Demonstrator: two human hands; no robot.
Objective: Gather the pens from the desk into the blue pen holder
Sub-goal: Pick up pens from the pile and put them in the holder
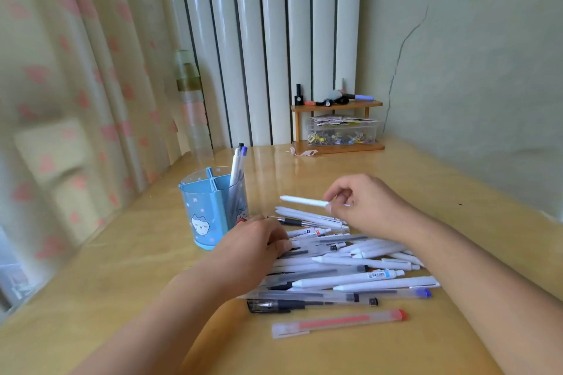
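While pinched aloft, slim white pen (pixel 304 200).

Bare desk (pixel 396 179) is lying open at twelve o'clock; the pen pile (pixel 344 268) is crowding three o'clock of the blue pen holder (pixel 210 210), left hand (pixel 259 240) blocking between.
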